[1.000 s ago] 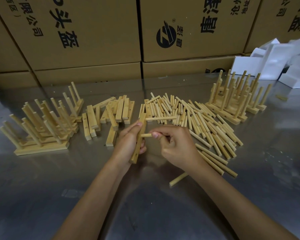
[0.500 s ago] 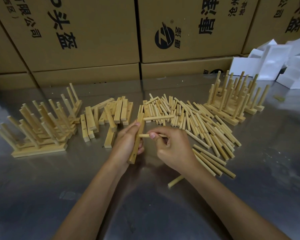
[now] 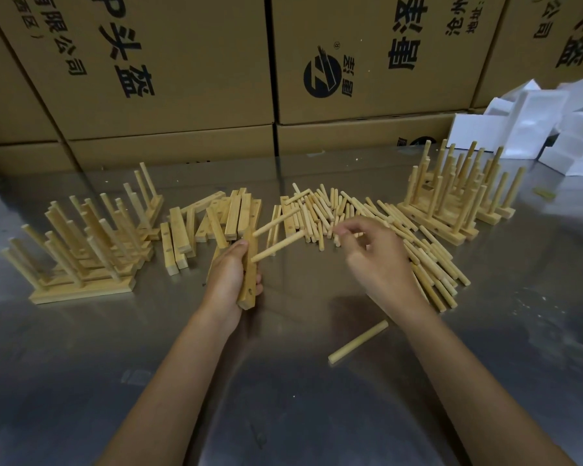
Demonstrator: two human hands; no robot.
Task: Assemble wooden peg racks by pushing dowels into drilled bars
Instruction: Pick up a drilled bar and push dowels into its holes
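Head view: left hand [image 3: 231, 280] gripping a square drilled bar [image 3: 249, 284] upright, two round dowels [image 3: 276, 247] jutting rightward from it. Right hand [image 3: 374, 260] hovering with loose fingers, holding nothing, over the loose dowel pile [image 3: 367, 216]. Bare steel table [image 3: 283, 415] nearer than both hands; one stray dowel [image 3: 358, 342] beside the right wrist.

A workshop or packing room: printed cartons [image 3: 169, 62] stack behind a steel table [image 3: 283, 415], foam trays [image 3: 535, 122] sit at its far right, finished racks [image 3: 81, 250] on it.
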